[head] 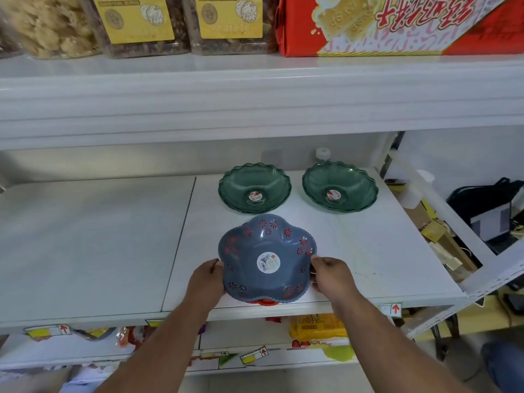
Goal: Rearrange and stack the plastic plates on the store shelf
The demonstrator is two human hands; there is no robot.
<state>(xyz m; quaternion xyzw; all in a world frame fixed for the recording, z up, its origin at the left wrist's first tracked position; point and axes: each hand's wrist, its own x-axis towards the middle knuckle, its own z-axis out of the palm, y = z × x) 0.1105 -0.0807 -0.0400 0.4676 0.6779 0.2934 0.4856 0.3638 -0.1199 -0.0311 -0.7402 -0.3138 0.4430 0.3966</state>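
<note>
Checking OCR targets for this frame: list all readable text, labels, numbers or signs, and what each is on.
"15%": yellow package on the shelf below, rest blurred.
Red up-arrows, no words: price tags on the shelf edge.
Large Chinese characters, upside down, not legible to me: red box on the top shelf.
Yellow labels on snack tubs: print too blurred.
Round sticker in the blue plate: too small.
Stickers in the green plates: too small.

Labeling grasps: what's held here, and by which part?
Both hands grip the blue flower-shaped plate by its rim: left hand on its left edge, right hand on its right edge. A red plate peeks out underneath.
</note>
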